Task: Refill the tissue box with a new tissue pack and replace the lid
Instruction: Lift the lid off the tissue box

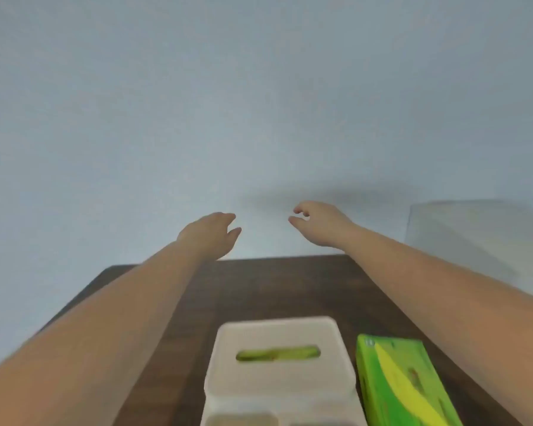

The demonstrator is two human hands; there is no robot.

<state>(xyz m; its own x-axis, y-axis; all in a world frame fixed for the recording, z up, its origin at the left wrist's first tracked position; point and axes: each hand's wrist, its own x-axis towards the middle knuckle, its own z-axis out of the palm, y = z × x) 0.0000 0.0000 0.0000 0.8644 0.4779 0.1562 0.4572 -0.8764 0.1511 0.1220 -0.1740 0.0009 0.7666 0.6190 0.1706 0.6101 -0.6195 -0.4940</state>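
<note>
A cream tissue box (277,385) with its lid on sits at the near middle of the dark wooden table (259,290). Green shows through the slot (278,353) in the lid. A green and yellow tissue pack (403,382) lies right of the box, close beside it. Both my arms stretch forward, raised above the table. My left hand (211,233) hovers past the table's far edge, fingers loosely apart, holding nothing. My right hand (317,221) hangs at the same height with fingers curled but apart, also empty. The image is blurred.
A plain pale blue wall fills the upper view behind the table. A pale translucent container (474,238) stands at the right, beyond the table's edge. The table's far edge runs just below my hands.
</note>
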